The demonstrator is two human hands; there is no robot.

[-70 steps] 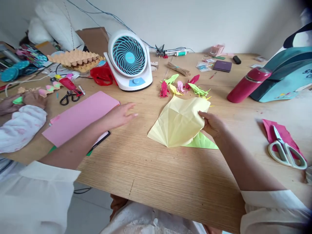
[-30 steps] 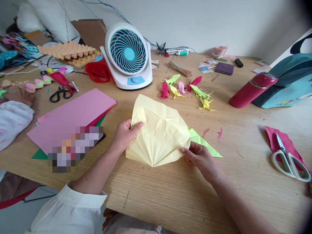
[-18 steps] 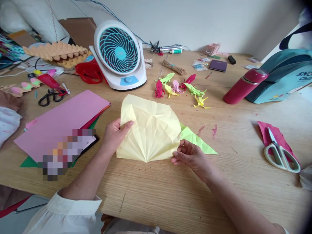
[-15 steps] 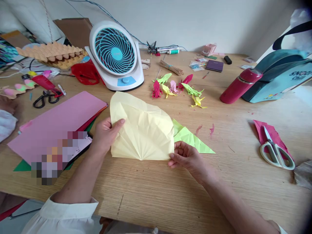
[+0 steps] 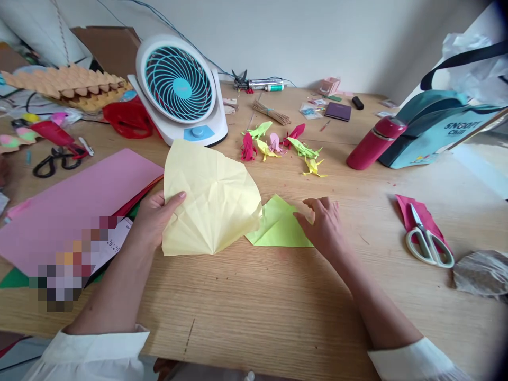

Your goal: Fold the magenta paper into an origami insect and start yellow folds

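My left hand (image 5: 156,217) is closed on the left edge of a creased cream-yellow sheet of paper (image 5: 210,206), thumb on its front. The sheet stands tilted above the table, with fold lines fanning out from its bottom edge. My right hand (image 5: 327,225) is at the right end of a folded lime-green paper (image 5: 280,225), thumb and forefinger apart. That paper lies on the table, partly behind the cream sheet, its right tip hidden by my hand. I cannot tell whether my fingertips touch it.
Several folded paper figures (image 5: 273,143) lie behind the sheets. A fan (image 5: 180,92) stands back left, near pink paper (image 5: 99,196) and a phone (image 5: 115,246). Scissors (image 5: 431,246) rest on red paper at right. A red flask (image 5: 377,143) stands by a blue bag (image 5: 428,127).
My right hand has let go of the cream sheet's lower right corner and moved right and up to the green paper. My left hand still holds the sheet. The view has turned slightly right.
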